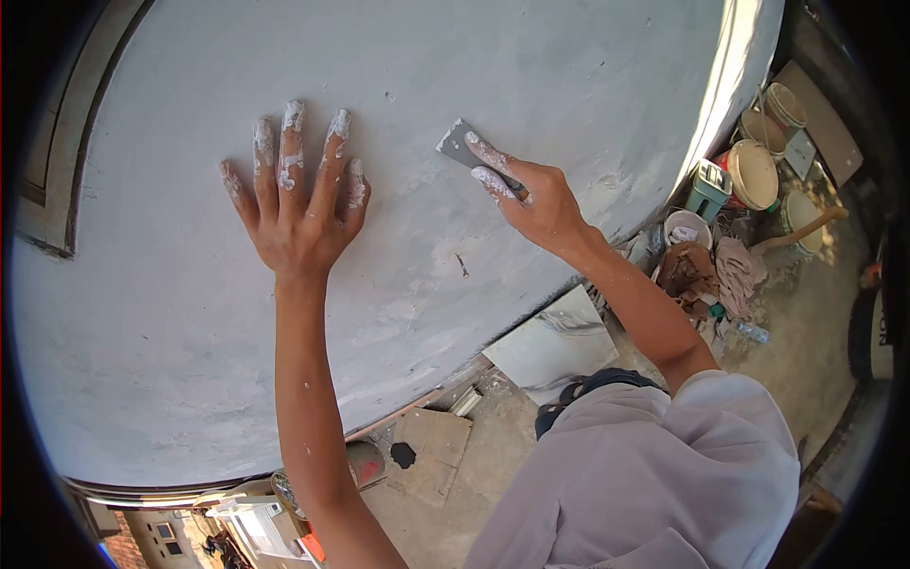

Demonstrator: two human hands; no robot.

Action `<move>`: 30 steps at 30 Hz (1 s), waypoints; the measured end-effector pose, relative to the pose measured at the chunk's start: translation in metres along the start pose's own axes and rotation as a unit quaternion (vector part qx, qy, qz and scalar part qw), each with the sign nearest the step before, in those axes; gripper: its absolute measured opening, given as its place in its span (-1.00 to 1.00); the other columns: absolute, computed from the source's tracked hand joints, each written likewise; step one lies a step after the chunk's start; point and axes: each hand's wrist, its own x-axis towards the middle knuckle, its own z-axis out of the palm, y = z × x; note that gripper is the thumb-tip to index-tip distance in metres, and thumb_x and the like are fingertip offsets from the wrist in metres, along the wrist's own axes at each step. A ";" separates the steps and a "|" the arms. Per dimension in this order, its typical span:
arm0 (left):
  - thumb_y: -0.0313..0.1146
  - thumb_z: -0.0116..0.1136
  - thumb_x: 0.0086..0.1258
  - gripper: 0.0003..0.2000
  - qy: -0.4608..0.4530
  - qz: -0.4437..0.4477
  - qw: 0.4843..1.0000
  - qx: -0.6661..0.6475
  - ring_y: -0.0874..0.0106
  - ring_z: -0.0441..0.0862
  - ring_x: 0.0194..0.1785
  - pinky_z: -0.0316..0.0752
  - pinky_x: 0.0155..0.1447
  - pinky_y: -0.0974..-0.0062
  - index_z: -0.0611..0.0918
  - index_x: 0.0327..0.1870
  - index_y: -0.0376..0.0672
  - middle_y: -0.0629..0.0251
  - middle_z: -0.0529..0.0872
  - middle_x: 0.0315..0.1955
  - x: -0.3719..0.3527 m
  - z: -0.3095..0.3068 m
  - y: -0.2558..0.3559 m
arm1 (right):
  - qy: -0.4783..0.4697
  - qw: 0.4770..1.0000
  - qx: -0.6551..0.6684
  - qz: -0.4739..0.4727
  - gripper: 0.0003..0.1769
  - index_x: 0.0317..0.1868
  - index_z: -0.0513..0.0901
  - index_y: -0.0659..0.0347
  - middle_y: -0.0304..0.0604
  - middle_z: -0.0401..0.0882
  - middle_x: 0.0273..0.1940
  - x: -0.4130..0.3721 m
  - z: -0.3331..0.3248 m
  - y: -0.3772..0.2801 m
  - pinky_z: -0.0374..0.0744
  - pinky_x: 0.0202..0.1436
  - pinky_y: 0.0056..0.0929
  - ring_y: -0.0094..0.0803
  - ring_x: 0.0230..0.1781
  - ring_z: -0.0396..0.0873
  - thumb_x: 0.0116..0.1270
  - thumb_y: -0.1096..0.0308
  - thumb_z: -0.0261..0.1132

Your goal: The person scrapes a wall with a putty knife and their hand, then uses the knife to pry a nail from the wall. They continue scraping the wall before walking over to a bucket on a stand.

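A pale grey plastered wall point(408, 313) fills most of the view, with small pits and rough smears on it. My left hand point(299, 204) lies flat on the wall, fingers spread and coated in white putty. To its right, my right hand point(536, 194) grips a putty knife point(455, 142), its blade pointing up and left close against the wall. White putty also covers the right thumb and forefinger. The knife's handle is mostly hidden inside the fist. A small dark mark point(463, 266) shows on the wall below the knife.
Several buckets point(754, 175) stand on the floor at the right, beside a green container point(709, 190) and crumpled cloths point(735, 275). A marbled tile point(555, 341) lies at the wall's foot, near a cardboard piece point(431, 450). A framed opening point(71, 142) is at upper left.
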 end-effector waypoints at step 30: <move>-0.07 0.31 0.12 -0.56 0.010 0.002 1.000 -0.017 0.25 0.39 0.42 -0.04 0.57 -0.05 0.70 0.10 0.27 0.32 0.56 0.28 0.000 0.001 -0.001 | 0.043 0.998 -0.001 0.050 -0.52 0.23 0.57 0.25 0.17 0.69 -0.29 -0.041 0.024 0.046 0.56 -0.36 -0.34 -0.11 -0.45 0.64 0.27 0.52 0.28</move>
